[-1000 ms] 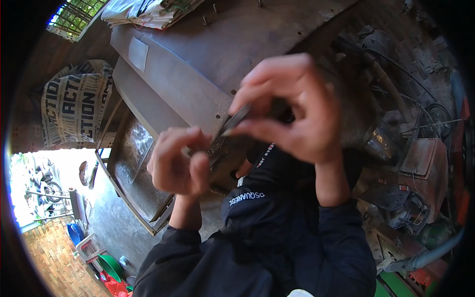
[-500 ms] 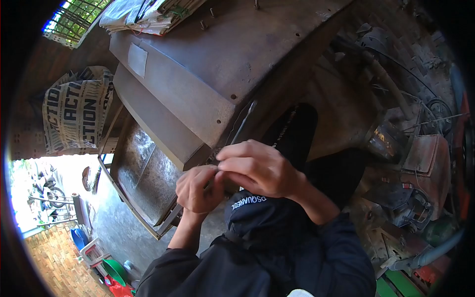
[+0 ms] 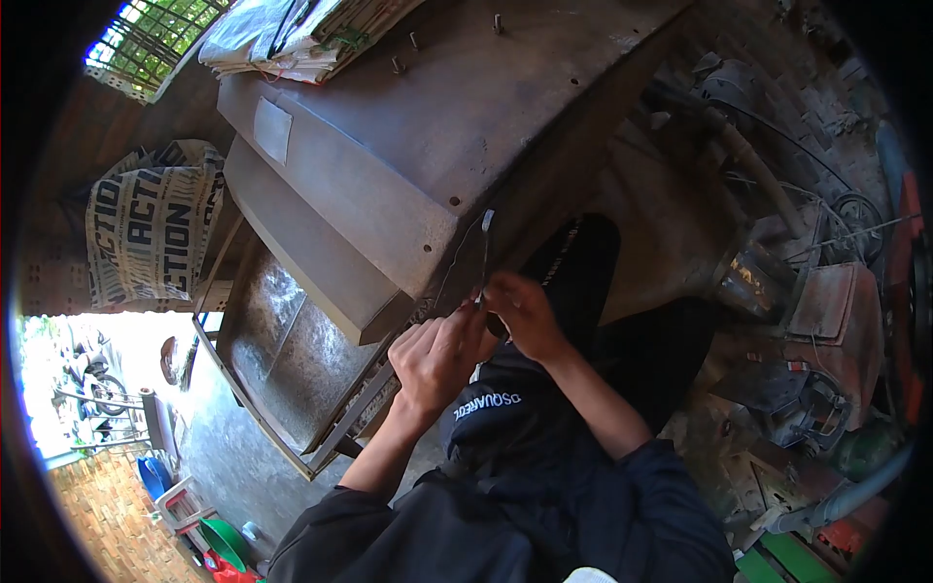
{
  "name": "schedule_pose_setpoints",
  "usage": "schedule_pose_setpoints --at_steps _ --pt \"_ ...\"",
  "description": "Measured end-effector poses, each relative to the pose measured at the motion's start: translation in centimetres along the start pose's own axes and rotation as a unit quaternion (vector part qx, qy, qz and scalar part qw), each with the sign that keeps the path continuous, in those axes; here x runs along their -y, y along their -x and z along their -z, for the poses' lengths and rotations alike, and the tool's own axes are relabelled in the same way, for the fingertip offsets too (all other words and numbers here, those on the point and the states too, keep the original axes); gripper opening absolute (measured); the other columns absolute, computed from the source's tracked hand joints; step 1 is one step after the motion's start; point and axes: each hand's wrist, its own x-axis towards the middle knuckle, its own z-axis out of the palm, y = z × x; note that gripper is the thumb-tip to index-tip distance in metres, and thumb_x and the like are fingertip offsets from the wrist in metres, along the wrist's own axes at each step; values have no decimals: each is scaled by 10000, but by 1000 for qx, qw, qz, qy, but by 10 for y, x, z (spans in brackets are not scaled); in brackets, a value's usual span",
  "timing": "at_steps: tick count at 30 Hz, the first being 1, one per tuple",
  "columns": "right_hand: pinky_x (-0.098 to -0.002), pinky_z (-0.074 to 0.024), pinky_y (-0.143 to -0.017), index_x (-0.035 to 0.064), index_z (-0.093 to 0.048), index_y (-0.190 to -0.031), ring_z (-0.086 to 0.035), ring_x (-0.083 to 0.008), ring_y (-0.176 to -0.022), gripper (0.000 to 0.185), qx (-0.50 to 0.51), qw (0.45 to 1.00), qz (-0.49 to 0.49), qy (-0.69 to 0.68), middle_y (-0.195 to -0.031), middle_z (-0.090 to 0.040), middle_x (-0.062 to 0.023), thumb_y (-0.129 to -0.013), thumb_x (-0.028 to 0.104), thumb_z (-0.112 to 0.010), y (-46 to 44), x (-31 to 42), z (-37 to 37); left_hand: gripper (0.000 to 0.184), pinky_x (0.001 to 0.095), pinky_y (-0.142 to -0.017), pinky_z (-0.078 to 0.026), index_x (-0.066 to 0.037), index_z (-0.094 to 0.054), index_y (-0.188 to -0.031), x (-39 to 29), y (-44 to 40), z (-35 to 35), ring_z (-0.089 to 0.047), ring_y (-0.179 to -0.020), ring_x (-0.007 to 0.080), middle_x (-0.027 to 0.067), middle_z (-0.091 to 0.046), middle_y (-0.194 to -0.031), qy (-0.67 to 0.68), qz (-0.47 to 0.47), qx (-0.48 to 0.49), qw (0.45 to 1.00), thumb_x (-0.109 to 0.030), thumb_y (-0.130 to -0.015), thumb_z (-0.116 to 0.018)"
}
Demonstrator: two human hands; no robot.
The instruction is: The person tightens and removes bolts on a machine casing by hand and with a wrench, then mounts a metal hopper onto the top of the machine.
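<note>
My left hand [image 3: 435, 358] is closed beside the lower corner of a brown metal machine housing [image 3: 379, 185]. What its fingers hold is hidden. Close against it, my right hand [image 3: 528, 316] has its fingers bent around the lower end of a slim metal tool [image 3: 487, 233], perhaps a spanner. The tool points upward past the housing's edge and ends in a pale, shiny head. A thin line like a wire curves down the housing to the left of the tool. Fingertips of both hands meet near the tool's lower end.
Stacked folded sacks [image 3: 282, 44] lie on the housing, near several upright bolts. A worn metal tray [image 3: 282, 340] is at the left, below a printed sack [image 3: 155, 223]. Old machine parts [image 3: 826, 311] crowd the right side. My dark-clad knees are under the housing.
My left hand has shifted right and my right hand has drawn back slightly, lower. The slim tool now stands more upright and shows more of its length.
</note>
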Motion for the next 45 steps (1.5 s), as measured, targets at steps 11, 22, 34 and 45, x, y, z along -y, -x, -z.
schedule_pose_setpoints --at_steps 11,22,34,45 --pt "-250 -502 -665 86 -574 -1035 -619 -132 -758 126 -136 960 72 -232 -867 -591 -6 -932 148 -613 -64 40 60 123 304 -464 -431 -61 -640 -821 2 -12 12 -571 -488 209 71 -585 -601 42 15 -19 999 -36 -744 -731" --pt "-221 -519 -661 49 -630 -1004 -630 -97 -740 222 67 921 343 175 -885 -647 -19 -833 147 -732 -72 194 16 97 277 -531 -470 -35 -672 -829 8 -32 33 -624 -564 191 82 -636 -659 41 77 -70 994 13 -755 -713" --pt "-306 -510 -653 57 -543 -966 -627 -175 -699 181 109 667 540 502 -790 -594 -65 -847 148 -644 -35 142 -70 259 248 -579 -471 38 -586 -990 12 -24 53 -613 -613 163 113 -639 -704 159 -10 -182 970 -140 -839 -699" --pt "-354 -531 -746 46 -531 -1083 -634 -287 -866 359 34 810 441 384 -1059 -592 -144 -779 55 -723 3 67 -38 213 267 -480 -468 -50 -587 -884 0 3 35 -601 -508 174 57 -618 -648 -7 14 -76 997 -42 -728 -732"
